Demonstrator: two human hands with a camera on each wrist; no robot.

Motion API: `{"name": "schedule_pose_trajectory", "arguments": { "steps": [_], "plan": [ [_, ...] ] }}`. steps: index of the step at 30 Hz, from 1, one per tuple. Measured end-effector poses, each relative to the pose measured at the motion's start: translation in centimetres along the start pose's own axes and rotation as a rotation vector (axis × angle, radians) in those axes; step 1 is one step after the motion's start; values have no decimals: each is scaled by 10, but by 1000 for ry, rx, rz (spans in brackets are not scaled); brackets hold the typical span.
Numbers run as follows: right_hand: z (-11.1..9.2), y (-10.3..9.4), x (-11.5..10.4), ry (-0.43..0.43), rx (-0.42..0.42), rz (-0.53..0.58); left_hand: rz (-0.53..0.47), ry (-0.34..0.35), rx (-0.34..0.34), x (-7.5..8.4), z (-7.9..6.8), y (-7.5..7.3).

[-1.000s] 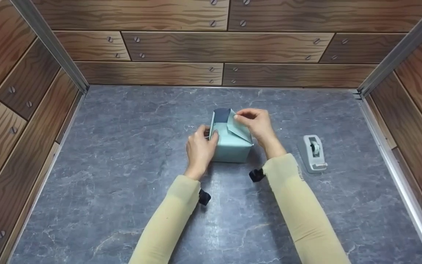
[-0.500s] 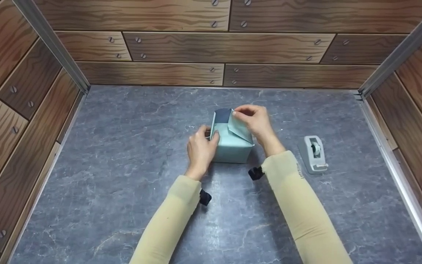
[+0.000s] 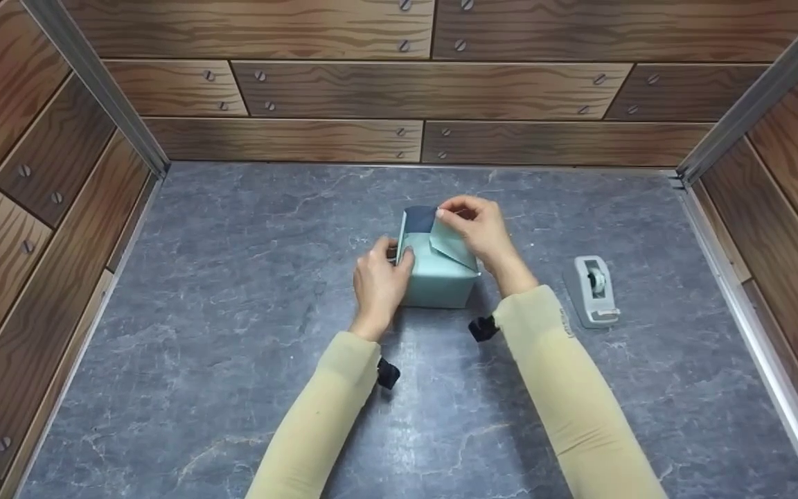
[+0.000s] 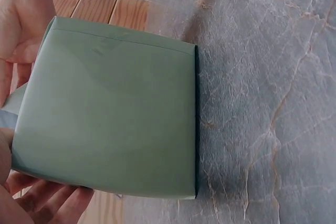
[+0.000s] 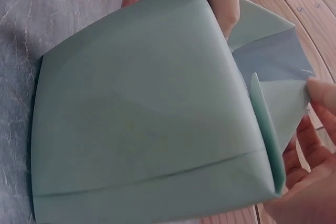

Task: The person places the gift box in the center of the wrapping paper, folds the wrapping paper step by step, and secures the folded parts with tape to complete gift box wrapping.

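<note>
A box wrapped in pale blue-green paper (image 3: 438, 291) stands on the grey marbled table, its end folds pointing up. My left hand (image 3: 379, 281) grips its left side, thumb over the top edge and fingers down the side. At the top right corner my right hand (image 3: 484, 232) pinches the tip of a folded paper flap (image 3: 449, 246) between thumb and fingers. The right wrist view shows this flap (image 5: 283, 103) and the paper's blue-grey inner face (image 5: 278, 56) behind it. One smooth side of the box (image 4: 110, 108) fills much of the left wrist view.
To the right of the box a light grey tape dispenser (image 3: 594, 291) with a roll in it stands on the marbled tabletop (image 3: 198, 333). Wood-patterned panels (image 3: 427, 90) with metal edging wall the table at the back and both sides.
My right hand, still pinching the flap tip, has shifted slightly away from me and to the left. The left hand and the box look almost unmoved.
</note>
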State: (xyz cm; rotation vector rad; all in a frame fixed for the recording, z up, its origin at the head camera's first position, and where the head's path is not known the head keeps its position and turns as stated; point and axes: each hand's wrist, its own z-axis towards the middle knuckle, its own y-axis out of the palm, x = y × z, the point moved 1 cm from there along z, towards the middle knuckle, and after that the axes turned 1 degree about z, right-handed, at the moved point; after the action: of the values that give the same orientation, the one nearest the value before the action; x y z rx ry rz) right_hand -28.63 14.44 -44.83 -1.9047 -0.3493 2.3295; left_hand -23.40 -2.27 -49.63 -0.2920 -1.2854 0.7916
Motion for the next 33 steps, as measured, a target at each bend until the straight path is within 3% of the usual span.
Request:
{"name": "schedule_pose_trajectory", "arguments": {
  "steps": [5,11,16,33],
  "plan": [
    [-12,-6,-12,24,-47,-19,13,-8,12,-1,1,0],
    [-22,-15,17,138,-54,-23,8,-18,21,-2,1,0],
    [-35,-20,27,200,-33,-26,0,-8,24,-2,1,0],
    [-44,-19,40,274,-24,45,-18,-10,11,0,-1,3]
  ]
}}
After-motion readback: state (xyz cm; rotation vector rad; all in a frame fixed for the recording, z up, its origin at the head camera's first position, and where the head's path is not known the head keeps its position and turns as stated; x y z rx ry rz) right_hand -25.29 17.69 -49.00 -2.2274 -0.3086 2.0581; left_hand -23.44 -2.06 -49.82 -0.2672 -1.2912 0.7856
